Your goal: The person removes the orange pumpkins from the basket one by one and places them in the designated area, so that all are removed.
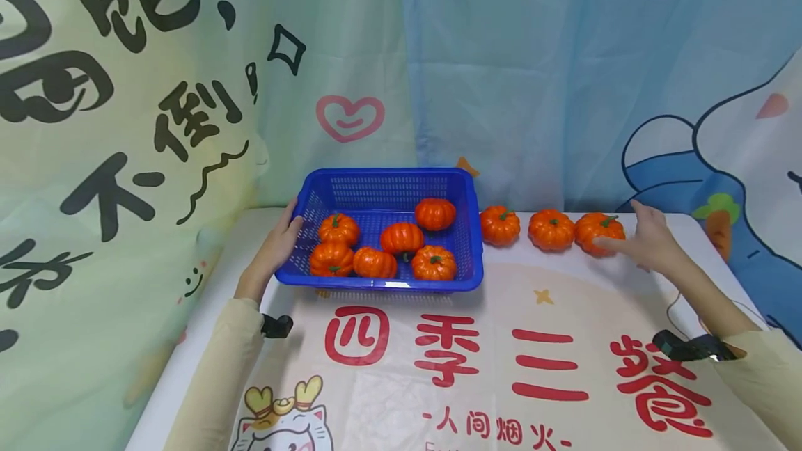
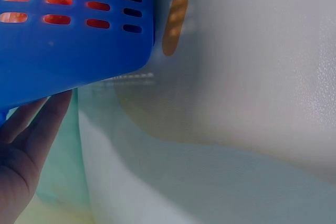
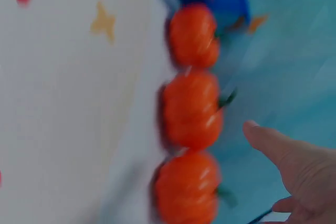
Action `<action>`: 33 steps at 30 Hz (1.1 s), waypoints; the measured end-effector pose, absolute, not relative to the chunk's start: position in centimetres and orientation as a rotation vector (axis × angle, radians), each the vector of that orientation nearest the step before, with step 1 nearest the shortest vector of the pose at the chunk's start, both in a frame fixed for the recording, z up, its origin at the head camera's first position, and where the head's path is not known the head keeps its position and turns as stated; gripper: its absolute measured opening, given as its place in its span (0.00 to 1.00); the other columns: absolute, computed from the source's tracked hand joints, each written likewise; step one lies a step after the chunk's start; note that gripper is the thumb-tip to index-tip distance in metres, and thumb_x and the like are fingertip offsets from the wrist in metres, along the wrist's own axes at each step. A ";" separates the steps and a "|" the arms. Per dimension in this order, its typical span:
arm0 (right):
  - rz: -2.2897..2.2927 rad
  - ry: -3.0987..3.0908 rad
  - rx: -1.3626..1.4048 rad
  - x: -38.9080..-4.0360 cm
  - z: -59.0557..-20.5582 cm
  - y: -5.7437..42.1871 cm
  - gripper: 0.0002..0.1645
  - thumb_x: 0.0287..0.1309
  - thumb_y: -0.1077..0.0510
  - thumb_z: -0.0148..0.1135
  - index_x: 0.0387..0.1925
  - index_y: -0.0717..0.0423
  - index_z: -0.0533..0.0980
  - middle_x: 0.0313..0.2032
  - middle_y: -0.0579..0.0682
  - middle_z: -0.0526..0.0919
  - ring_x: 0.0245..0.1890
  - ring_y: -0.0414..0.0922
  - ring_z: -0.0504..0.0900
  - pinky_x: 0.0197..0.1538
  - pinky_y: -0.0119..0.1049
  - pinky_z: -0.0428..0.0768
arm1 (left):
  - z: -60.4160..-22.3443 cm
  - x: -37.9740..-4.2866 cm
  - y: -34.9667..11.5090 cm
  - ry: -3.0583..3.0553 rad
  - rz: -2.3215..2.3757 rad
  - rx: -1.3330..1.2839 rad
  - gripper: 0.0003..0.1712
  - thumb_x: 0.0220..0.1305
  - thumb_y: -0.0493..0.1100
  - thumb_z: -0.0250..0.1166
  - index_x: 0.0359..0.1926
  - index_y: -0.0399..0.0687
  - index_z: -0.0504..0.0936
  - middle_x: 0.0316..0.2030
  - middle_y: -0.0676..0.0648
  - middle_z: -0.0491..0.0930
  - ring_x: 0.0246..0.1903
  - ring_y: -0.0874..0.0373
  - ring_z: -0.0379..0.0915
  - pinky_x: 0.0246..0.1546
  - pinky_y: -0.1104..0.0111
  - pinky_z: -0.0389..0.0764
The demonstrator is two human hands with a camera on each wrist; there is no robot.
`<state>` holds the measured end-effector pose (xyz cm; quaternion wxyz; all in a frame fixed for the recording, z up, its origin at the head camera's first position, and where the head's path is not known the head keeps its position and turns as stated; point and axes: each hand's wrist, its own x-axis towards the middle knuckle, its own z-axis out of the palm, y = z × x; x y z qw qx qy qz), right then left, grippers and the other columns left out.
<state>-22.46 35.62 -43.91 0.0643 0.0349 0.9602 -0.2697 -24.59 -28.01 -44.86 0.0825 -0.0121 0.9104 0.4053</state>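
A blue plastic basket [image 1: 379, 284] stands on the table with several small orange pumpkins [image 1: 402, 237] in it. My left hand [image 1: 276, 246] is at its left side, and in the left wrist view the straight fingers [image 2: 48, 124] touch the basket wall [image 2: 79, 56]. The left thumb's hold is hard to make out. Right of the basket, three more pumpkins form a row: a near one [image 1: 500, 225], a middle one [image 1: 551, 230] and a far right one [image 1: 599, 233]. My right hand [image 1: 651, 239] is spread beside the far right pumpkin, thumb overlapping it in the head view; contact is unclear.
A printed cloth curtain [image 1: 489, 75] hangs behind the table's back edge. The white table [image 1: 464, 353] carries a cover with red characters. A thin cable [image 1: 673, 312] lies near my right wrist. Each wrist wears a black strap with a camera.
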 end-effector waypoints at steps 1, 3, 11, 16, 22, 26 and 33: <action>-0.829 2.913 0.063 -21.9 -43.3 35.1 0.67 0.57 0.38 0.64 0.71 0.75 0.35 0.67 0.82 0.38 0.59 0.76 0.54 0.42 0.61 0.81 | -44.8 -24.6 -28.0 2.718 1.207 -0.034 0.35 0.77 0.56 0.34 0.78 0.59 0.34 0.77 0.39 0.43 0.73 0.33 0.45 0.72 0.39 0.47; -0.858 2.932 -0.033 -20.7 -42.2 33.8 0.63 0.58 0.42 0.65 0.71 0.75 0.38 0.67 0.82 0.43 0.59 0.76 0.56 0.45 0.64 0.79 | -44.7 -24.6 -28.0 2.716 1.202 -0.031 0.35 0.77 0.56 0.33 0.78 0.58 0.34 0.77 0.38 0.42 0.73 0.32 0.45 0.71 0.38 0.47; -0.919 2.863 -0.238 -16.9 -40.0 29.4 0.61 0.55 0.46 0.69 0.72 0.72 0.43 0.67 0.78 0.49 0.62 0.73 0.59 0.49 0.64 0.78 | -44.8 -24.7 -28.0 2.727 1.205 -0.029 0.35 0.77 0.55 0.34 0.78 0.56 0.35 0.77 0.38 0.43 0.73 0.33 0.45 0.71 0.39 0.48; -0.922 2.808 -0.258 -16.1 -39.5 28.2 0.60 0.55 0.45 0.69 0.72 0.72 0.44 0.67 0.77 0.53 0.59 0.72 0.67 0.50 0.62 0.79 | -44.9 -24.6 -27.9 2.722 1.205 -0.029 0.35 0.77 0.55 0.33 0.78 0.58 0.34 0.77 0.39 0.43 0.73 0.32 0.45 0.71 0.39 0.48; -0.967 2.768 -0.314 -14.9 -39.3 27.1 0.58 0.55 0.46 0.69 0.72 0.70 0.47 0.67 0.75 0.56 0.60 0.72 0.69 0.48 0.62 0.80 | -44.8 -24.5 -27.8 2.722 1.210 -0.029 0.34 0.77 0.55 0.34 0.78 0.57 0.34 0.77 0.39 0.42 0.74 0.33 0.44 0.72 0.39 0.46; -1.028 2.730 -0.366 -14.2 -39.3 26.5 0.57 0.55 0.48 0.69 0.72 0.69 0.48 0.66 0.73 0.58 0.61 0.71 0.67 0.48 0.58 0.81 | -44.7 -24.3 -27.8 2.722 1.208 -0.023 0.34 0.77 0.55 0.33 0.78 0.58 0.34 0.77 0.38 0.42 0.74 0.33 0.44 0.72 0.39 0.46; -1.020 2.746 -0.413 -13.8 -39.5 25.5 0.54 0.53 0.50 0.71 0.69 0.71 0.52 0.63 0.72 0.62 0.59 0.70 0.69 0.48 0.59 0.82 | -44.6 -24.3 -27.7 2.710 1.227 -0.026 0.34 0.77 0.55 0.33 0.78 0.57 0.34 0.77 0.38 0.42 0.74 0.32 0.43 0.72 0.38 0.46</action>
